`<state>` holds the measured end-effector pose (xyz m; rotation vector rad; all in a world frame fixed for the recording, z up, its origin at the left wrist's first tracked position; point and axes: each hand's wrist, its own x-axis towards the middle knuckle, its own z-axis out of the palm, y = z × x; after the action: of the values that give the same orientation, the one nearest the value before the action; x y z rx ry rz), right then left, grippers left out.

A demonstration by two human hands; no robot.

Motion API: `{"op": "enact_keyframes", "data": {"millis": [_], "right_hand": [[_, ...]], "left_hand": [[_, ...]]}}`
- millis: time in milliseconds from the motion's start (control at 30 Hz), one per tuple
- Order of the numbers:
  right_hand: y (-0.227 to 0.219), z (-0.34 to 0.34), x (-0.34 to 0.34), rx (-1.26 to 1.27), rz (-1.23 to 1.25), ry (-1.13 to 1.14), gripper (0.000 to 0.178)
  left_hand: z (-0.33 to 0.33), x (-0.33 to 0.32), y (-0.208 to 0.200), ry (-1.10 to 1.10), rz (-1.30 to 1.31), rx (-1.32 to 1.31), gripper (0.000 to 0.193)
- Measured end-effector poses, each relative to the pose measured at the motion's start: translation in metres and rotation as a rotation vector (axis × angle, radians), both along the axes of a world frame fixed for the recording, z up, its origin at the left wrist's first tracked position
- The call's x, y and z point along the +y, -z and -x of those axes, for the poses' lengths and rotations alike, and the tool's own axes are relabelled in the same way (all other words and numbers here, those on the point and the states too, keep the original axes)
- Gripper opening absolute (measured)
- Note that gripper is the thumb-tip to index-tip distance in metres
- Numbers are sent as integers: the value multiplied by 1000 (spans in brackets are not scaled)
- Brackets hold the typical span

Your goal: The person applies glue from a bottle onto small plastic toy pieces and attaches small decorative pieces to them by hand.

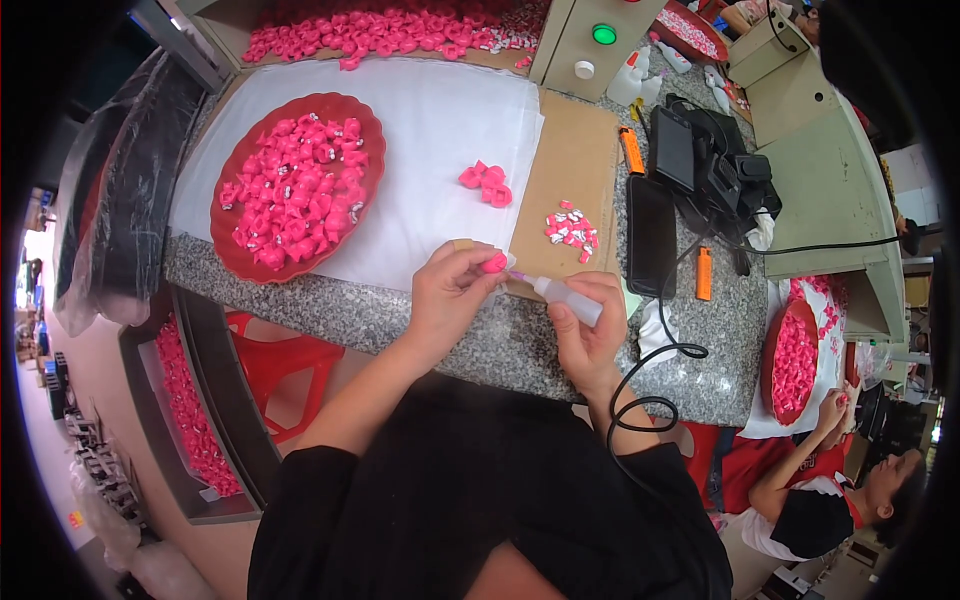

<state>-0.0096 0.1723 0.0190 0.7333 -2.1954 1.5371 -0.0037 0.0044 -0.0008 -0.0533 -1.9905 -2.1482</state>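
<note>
Left of grey speckled stone surface [700, 375], dark grey bin [215, 370] with pink pieces. At surface's left end, round red scalloped plastic tray [375, 150] heaped with pink pieces, overlapping white sheet [430, 120]. Toward right edge, brown cardboard [570, 140], black phone [652, 240]. Far right, another person [810, 515], seated.

Above surface's near edge: left hand [445, 295], grip pinching small rounded pink plastic piece [495, 262]; right hand [592, 335], grip closed round translucent plastic bottle [572, 300], nozzle angled toward piece.

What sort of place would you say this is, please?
Probably a small-parts assembly workshop: a red tray heaped with pink pieces, a grey bin holding more, and a co-worker beside another such tray.
</note>
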Motion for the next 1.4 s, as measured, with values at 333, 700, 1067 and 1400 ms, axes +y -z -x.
{"op": "enact_keyframes", "data": {"millis": [333,700,1067,1400], "right_hand": [[2,3,0,-37,55,1,25],[9,6,4,-225,197,-7,21],[11,9,9,-162,61,-31,17],[-16,19,12,-416,273,-170,19]], "left_hand": [[-1,-2,-3,14,25,-50,20],[2,-13,-4,142,96,-151,23],[4,-20,-14,219,276,-99,22],[10,-30,-18,417,360,-86,25]]}}
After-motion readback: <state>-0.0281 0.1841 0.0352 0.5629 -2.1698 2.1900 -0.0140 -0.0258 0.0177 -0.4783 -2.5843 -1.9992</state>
